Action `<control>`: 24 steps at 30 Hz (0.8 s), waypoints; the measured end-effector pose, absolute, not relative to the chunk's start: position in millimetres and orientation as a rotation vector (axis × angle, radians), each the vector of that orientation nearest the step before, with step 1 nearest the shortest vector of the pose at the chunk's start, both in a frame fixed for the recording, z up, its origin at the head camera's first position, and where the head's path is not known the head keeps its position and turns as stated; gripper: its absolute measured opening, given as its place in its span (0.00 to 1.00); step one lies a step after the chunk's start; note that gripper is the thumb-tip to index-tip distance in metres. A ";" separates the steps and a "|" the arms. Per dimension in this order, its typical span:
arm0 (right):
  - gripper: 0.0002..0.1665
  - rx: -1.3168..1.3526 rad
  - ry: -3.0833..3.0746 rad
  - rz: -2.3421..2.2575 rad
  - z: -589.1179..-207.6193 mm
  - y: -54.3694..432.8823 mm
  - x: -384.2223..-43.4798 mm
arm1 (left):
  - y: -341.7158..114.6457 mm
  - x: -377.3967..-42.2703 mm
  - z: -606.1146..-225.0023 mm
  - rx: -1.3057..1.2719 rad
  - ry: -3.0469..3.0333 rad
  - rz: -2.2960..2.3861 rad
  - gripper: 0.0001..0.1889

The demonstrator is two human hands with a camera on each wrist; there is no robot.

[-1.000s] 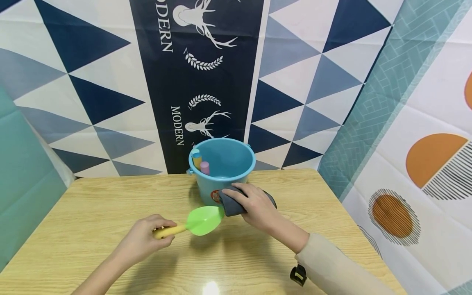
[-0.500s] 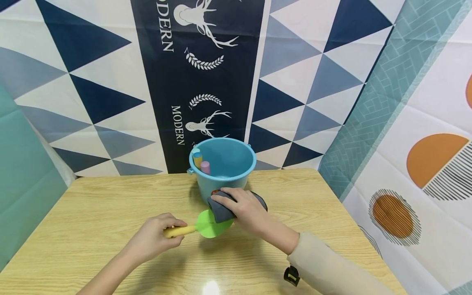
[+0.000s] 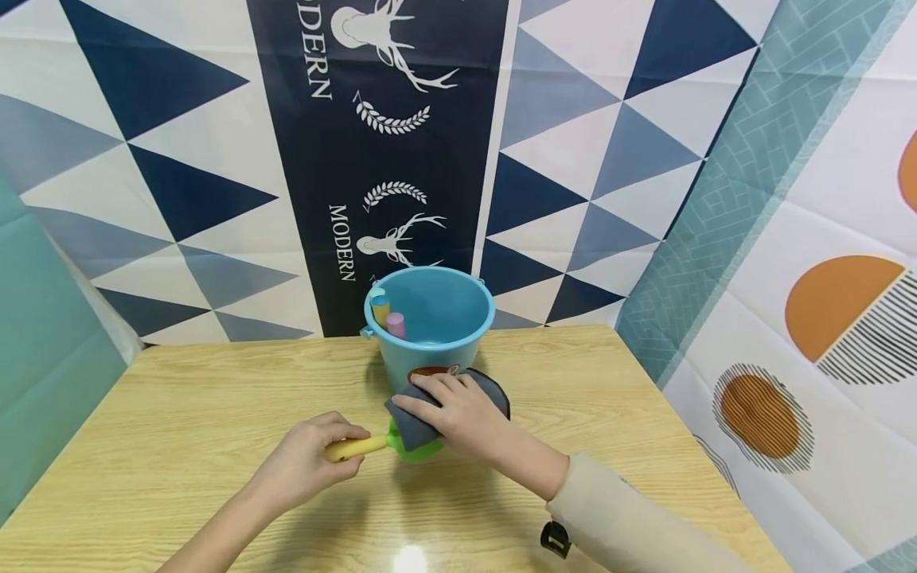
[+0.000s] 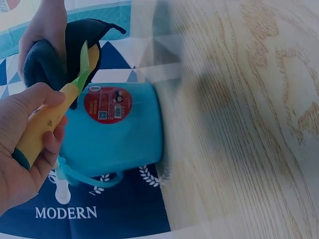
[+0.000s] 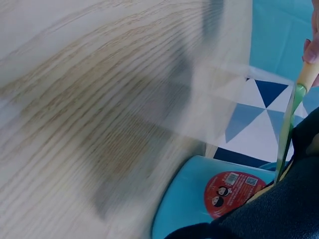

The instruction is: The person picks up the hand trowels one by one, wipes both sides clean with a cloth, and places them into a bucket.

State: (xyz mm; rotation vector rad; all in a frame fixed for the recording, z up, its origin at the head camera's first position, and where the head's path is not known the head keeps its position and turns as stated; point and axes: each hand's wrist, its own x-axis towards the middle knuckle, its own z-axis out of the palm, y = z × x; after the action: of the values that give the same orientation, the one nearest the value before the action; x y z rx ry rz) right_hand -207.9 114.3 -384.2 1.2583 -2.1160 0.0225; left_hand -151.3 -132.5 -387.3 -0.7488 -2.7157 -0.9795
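My left hand grips the yellow handle of a green-bladed toy shovel, holding it over the table. Draped across the blade is a dark grey cloth, held by my right hand. Only the neck and lower edge of the blade show in the head view. From the left wrist, the blade appears edge-on beside the cloth. Just behind the hands stands a blue bucket with a red round label.
Inside the bucket, a yellow handle and a pink handle lean at its left rim. The wooden table ends at a patterned back wall. A black strap-like item hangs by the right sleeve.
My right hand and the cloth have moved left and toward me over the blade, covering most of it. My left hand has shifted slightly right with the toy shovel.
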 end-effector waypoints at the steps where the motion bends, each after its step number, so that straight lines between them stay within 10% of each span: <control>1: 0.30 1.257 -2.115 -0.006 -384.1 113.6 -207.3 | -132.2 -150.7 -387.0 -0.753 -2.713 -0.978 0.11; 24: 0.33 1.250 -2.155 -0.375 -378.3 134.5 -204.4 | -138.7 -147.0 -392.2 -0.838 -2.507 -0.856 0.13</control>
State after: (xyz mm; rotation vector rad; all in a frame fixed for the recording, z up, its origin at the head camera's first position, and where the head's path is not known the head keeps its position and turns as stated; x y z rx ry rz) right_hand -204.4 134.5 -378.3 1.2499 -2.1552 -0.3747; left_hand -147.0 -138.7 -392.2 -0.8384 -2.5068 -0.8565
